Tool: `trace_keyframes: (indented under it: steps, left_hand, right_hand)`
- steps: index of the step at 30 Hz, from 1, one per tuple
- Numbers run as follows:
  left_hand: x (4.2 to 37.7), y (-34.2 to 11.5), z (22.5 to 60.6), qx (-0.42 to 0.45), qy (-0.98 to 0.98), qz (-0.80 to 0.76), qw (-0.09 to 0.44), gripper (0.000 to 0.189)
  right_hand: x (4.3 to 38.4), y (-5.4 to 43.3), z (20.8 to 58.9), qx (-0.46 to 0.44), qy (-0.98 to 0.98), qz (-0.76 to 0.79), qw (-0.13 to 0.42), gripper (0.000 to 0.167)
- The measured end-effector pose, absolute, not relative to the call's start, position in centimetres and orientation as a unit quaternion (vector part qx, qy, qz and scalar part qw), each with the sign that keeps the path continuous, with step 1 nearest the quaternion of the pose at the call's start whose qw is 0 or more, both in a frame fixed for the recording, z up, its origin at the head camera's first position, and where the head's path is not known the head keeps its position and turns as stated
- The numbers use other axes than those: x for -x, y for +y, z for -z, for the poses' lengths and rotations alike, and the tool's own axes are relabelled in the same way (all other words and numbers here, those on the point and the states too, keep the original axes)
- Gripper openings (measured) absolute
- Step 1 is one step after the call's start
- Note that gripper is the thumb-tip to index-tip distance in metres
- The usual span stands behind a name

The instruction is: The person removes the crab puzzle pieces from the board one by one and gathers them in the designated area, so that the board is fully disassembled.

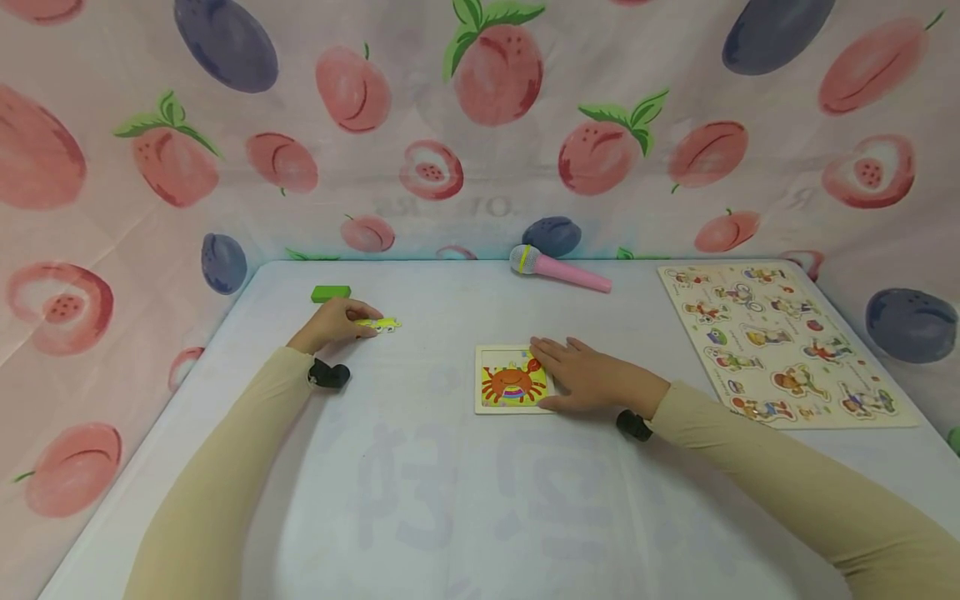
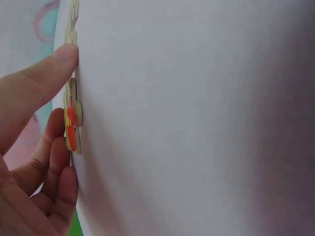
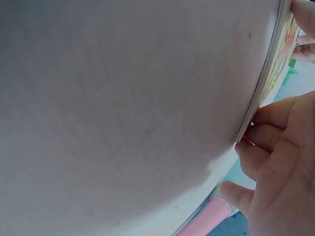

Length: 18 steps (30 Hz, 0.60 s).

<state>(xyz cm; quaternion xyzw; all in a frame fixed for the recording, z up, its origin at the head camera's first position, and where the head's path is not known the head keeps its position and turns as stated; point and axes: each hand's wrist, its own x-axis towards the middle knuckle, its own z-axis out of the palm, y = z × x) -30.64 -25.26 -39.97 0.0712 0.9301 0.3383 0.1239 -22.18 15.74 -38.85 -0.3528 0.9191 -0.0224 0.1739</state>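
Observation:
On the left of the white table my left hand (image 1: pixel 335 322) pinches a small flat yellow cutout piece (image 1: pixel 387 324), shaped somewhat like a vehicle. The left wrist view shows its thin edge, with some red on it (image 2: pixel 73 118), between thumb and fingers, close to the tabletop. Near the middle lies a square framed crab puzzle (image 1: pixel 513 387), an orange crab on a light board. My right hand (image 1: pixel 592 375) grips its right side, thumb at the near edge and fingers at the far right corner. The hand hides part of that side.
Just behind my left hand lies a green block (image 1: pixel 330 293). A pink toy microphone (image 1: pixel 573 273) rests at the back of the table. A large picture puzzle board (image 1: pixel 757 375) lies on the right, beside my right forearm. A fruit-patterned cloth (image 1: pixel 495 167) hangs behind.

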Motion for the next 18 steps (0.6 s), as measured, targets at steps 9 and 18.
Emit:
trace_keyframes:
  steps: [9,18]
  left_hand:
    - [30.4,-25.9,39.7,-0.081,0.918,-0.367,0.129,0.040]
    - [29.7,-26.3,38.5,-0.103,0.908,-0.395,0.093,0.043]
  right_hand:
    - [22.2,15.8,39.0,0.357,0.919,0.017,0.168,0.088]
    - [22.3,15.9,39.1,0.360,0.918,0.016,0.166,0.087]
